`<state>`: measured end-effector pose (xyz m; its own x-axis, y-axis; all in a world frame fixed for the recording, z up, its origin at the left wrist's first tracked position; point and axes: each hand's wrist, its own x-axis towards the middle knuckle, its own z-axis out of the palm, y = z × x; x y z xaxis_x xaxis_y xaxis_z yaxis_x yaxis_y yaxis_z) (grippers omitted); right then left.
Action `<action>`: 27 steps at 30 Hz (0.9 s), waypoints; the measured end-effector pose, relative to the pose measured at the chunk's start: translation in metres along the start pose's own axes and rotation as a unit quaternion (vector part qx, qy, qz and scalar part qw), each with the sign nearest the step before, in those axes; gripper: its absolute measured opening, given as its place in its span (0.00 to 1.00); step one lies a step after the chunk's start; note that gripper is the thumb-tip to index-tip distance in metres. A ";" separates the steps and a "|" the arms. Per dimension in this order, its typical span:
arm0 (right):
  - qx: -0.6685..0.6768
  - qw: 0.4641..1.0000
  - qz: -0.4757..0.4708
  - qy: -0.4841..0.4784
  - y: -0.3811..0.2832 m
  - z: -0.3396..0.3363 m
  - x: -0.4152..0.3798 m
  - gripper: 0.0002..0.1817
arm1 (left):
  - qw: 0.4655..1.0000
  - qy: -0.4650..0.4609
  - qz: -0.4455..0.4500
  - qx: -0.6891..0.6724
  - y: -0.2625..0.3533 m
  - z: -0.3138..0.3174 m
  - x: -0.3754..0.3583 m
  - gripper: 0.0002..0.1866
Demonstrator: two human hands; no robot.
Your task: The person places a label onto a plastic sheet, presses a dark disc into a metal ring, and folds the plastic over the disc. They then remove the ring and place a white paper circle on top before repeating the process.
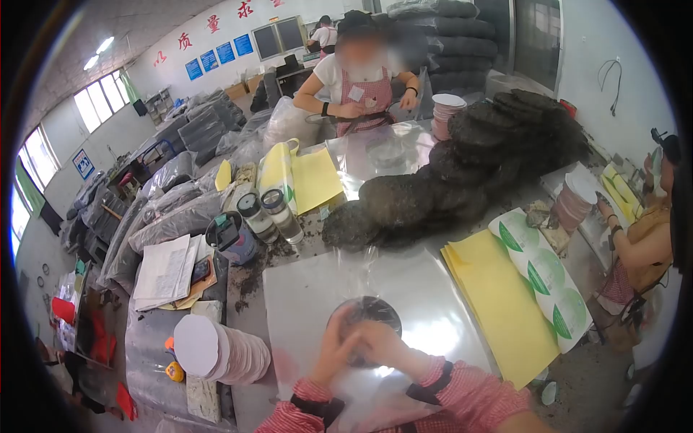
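A dark round disc (381,310) lies before me on a shiny, clear-topped sheet (296,289). My left hand (335,350) curls around its near left side. My right hand (390,346) covers the near right part, its fingers meeting those of the left. Both hands hide much of the disc, so its thickness cannot be made out. Beyond the sheet, a long pile of dark, rough round cakes (397,198) leans across the table. To the right lie yellow sheets (498,310) and a white sheet with green round prints (545,281).
At left stand a stack of white paper discs (224,350), a tape measure (174,372), papers (166,270), and two lidded jars (283,216). More disc stacks (449,119) stand farther off. One person (364,94) works opposite, another (642,238) at right.
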<state>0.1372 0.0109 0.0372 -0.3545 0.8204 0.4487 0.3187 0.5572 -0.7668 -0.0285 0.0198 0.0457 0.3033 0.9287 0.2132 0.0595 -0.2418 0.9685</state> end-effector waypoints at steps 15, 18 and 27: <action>0.012 0.975 0.169 0.141 0.010 -0.030 0.006 0.06 | 0.933 0.085 0.088 0.338 -0.023 0.028 -0.002 0.17; -0.093 0.989 0.079 0.082 0.009 -0.030 0.001 0.06 | 0.921 0.082 0.087 0.370 -0.028 0.033 0.007 0.14; -0.105 0.986 -0.009 0.127 0.020 -0.067 -0.044 0.05 | 0.843 -0.140 0.051 0.517 -0.012 0.036 -0.012 0.40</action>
<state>0.2179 -0.0051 0.0324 -0.1386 0.8005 0.5830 0.4979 0.5652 -0.6577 0.0013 0.0012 0.0269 0.5613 0.8204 0.1092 0.7724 -0.5666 0.2869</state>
